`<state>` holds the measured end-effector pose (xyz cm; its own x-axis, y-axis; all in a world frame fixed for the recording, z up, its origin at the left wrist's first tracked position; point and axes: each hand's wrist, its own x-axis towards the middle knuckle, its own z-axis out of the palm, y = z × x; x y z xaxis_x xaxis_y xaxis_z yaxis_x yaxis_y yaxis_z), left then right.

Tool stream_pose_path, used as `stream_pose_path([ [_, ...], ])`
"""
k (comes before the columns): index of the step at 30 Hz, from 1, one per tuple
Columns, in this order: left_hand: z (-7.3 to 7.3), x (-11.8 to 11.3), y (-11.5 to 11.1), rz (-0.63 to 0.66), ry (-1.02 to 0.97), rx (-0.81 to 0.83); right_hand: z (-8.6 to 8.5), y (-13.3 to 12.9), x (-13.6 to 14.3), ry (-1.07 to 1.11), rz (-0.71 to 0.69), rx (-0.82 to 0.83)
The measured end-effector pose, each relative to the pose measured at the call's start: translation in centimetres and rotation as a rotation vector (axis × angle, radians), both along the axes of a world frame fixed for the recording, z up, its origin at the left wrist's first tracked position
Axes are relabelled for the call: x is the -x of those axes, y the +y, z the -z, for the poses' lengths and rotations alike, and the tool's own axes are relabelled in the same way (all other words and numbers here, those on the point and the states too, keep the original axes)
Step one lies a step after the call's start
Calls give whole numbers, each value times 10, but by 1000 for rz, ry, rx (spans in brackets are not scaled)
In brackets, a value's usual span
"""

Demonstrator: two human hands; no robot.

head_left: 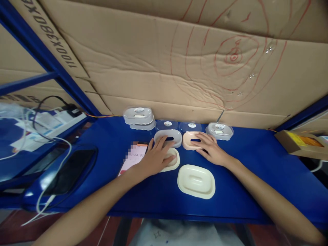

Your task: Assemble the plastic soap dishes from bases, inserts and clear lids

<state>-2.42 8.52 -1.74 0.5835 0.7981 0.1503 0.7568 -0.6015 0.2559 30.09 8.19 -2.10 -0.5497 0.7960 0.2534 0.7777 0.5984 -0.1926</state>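
Note:
A light grey oval piece [176,141] with a dark slot lies on the blue table, and beside it is a similar peach piece [188,145]. My left hand [155,157] has its fingers spread, their tips over the grey piece and the thumb over a cream oval dish [174,164], which it partly covers. Over the right part of the peach piece, my right hand [212,148] has its fingers stretched out, with the thumb apart on the near side. Another cream dish [196,194] rests nearer to me. Behind the pieces stand two clear oval covers [167,124] with round stickers.
Grey boxes with clear covers [138,116] are stacked at the back left; another box [219,130] is at the back right. A phone [132,159] lies by my left hand. Cables and a power strip [51,126] crowd the left; a cardboard box [302,143] sits far right.

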Motion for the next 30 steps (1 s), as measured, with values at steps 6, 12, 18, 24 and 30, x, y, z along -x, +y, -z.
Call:
stream_pose_path([
  [6, -2, 2, 2, -1, 0, -37, -26, -24, 2, 66, -8, 40],
  [12, -18, -5, -20, 195, -42, -130, -56, -85, 14, 73, -215, 430],
  [18, -21, -11, -41, 551, -8, -124, -40, -92, 26, 17, -227, 442],
  [24, -13, -12, -36, 552, 42, -128, -28, -74, 4, 21, -110, 359],
  [30, -13, -12, -33, 551, 54, -140, -32, -54, -18, 195, -154, 414],
])
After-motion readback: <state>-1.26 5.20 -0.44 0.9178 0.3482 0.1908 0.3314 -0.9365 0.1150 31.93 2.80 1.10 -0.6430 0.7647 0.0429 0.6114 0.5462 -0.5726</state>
